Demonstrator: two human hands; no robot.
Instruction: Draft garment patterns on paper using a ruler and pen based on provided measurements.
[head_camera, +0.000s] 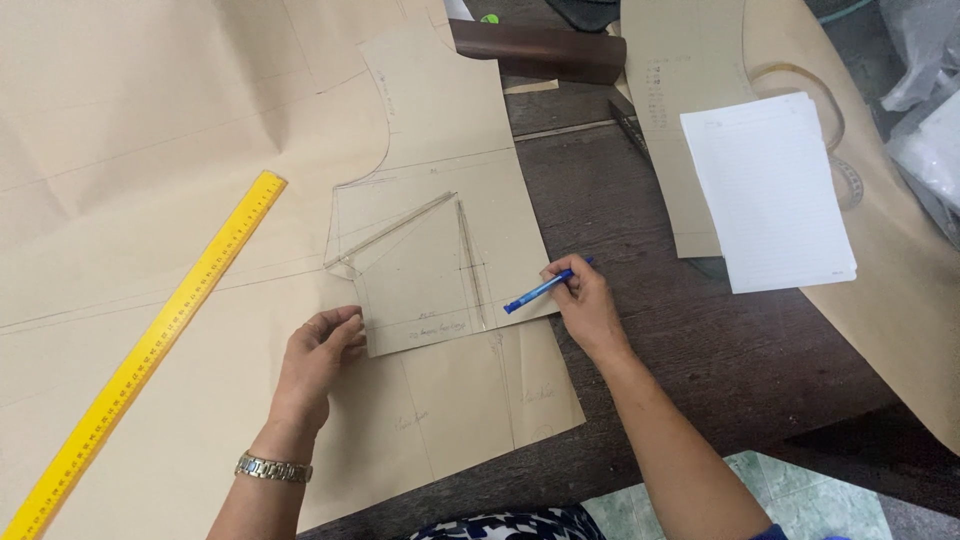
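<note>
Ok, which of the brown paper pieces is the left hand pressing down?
The small cut pattern piece with the pencilled dart lines, lying on top of the big brown sheet. The left hand holds its lower-left corner; the right hand holds a blue pen at its right edge.

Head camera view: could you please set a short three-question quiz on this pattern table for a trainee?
1. True or false: the right hand holds a blue pen.
2. What is the left hand pressing on? A) the yellow ruler B) the small brown paper pattern piece C) the white lined notepad
3. Fill in: on the left wrist sits a metal ______.

Key:
1. True; the pen tip rests on the pattern piece's right edge.
2. B; the fingers hold its lower left corner, while the ruler lies apart to the left.
3. Wristwatch.
</note>
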